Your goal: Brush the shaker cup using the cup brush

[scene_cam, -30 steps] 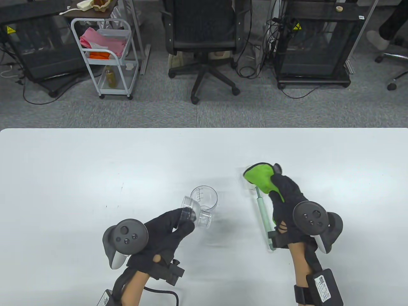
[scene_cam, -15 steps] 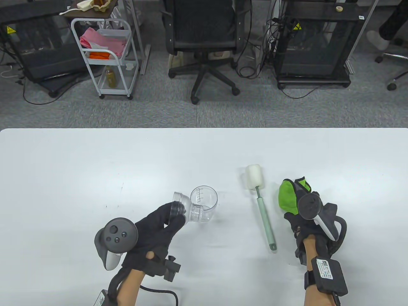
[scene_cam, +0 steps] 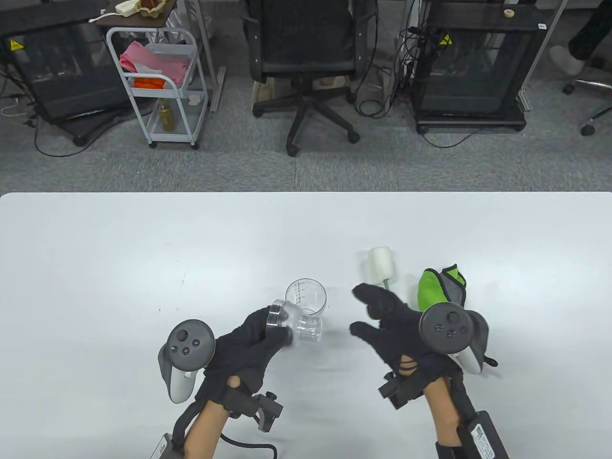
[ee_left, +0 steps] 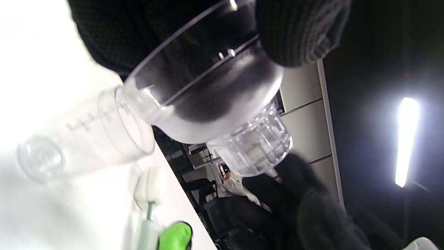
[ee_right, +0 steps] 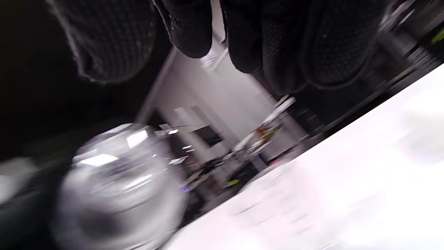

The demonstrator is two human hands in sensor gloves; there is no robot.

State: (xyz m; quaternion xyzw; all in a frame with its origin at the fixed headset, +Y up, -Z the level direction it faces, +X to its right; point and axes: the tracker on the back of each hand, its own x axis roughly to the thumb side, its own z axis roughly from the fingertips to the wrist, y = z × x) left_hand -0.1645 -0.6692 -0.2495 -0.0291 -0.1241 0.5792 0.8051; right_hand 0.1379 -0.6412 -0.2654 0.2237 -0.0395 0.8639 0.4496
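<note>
The clear shaker cup body stands on the white table, and it also shows in the left wrist view. My left hand grips the clear shaker lid just in front of the cup and holds it off the table; the lid fills the left wrist view. The cup brush lies to the right; its white sponge head shows and its handle is hidden under my right hand. My right hand is open with fingers spread, empty, a short way right of the lid, not touching it.
A green cloth lies bunched on the table right of the brush, beside my right wrist. Beyond the table's far edge stand an office chair, a white cart and black cabinets.
My right hand left the green cloth on the table and moved left over the brush handle toward the lid, fingers spread. My left hand shifted and turned the lid slightly.
</note>
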